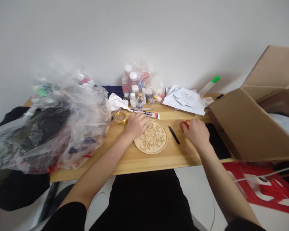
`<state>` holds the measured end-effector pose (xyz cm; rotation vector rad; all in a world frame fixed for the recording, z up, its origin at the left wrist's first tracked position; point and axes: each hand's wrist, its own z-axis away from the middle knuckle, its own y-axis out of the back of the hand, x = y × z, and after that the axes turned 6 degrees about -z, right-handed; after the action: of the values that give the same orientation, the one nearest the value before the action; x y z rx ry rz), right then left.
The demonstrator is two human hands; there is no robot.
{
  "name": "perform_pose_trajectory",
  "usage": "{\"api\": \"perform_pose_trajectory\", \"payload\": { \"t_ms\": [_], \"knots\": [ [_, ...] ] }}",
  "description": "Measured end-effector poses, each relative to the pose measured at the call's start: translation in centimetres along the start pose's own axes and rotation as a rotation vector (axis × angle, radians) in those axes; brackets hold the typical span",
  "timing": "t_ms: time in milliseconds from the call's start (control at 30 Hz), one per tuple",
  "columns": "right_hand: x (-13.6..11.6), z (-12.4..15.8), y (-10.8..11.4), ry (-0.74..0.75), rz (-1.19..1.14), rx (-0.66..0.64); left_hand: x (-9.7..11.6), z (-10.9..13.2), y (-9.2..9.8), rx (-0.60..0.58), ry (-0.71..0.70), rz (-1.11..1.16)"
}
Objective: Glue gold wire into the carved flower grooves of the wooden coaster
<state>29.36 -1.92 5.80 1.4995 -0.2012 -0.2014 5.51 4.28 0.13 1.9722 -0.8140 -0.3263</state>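
A round wooden disc with carved cut-out patterns lies on the wooden table in front of me. My left hand rests on the disc's upper left edge, fingers curled, close to a glue tube labelled B-7000. My right hand lies to the right of the disc, closed over a red-handled tool, apparently scissors. Black tweezers lie between the disc and my right hand. A small round spool of gold wire sits left of my left hand.
A big clear plastic bag of dark items fills the table's left. Small bottles in a bag stand at the back, white papers and a green-capped tube beside them. An open cardboard box stands right, a red stool below.
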Motion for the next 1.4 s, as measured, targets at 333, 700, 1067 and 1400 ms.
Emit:
{"api": "perform_pose_trajectory", "payload": {
  "t_ms": [333, 700, 1067, 1400],
  "knots": [
    [1.8, -2.3, 0.5, -0.012, -0.042, -0.059, 0.0, 0.0, -0.1, 0.005, -0.006, 0.011],
    [-4.4, -1.4, 4.3, 0.630, -1.202, 0.584, 0.1, 0.0, 0.0, -0.008, -0.029, -0.006],
    [-8.8, -3.5, -0.1, 0.681, -1.357, 0.357, 0.2, 0.0, -0.2, -0.012, -0.029, -0.025],
    [-8.9, -3.4, -1.0, 0.677, -1.313, 0.343, 0.1, 0.1, -0.3, -0.032, -0.019, -0.014]
  ]
}}
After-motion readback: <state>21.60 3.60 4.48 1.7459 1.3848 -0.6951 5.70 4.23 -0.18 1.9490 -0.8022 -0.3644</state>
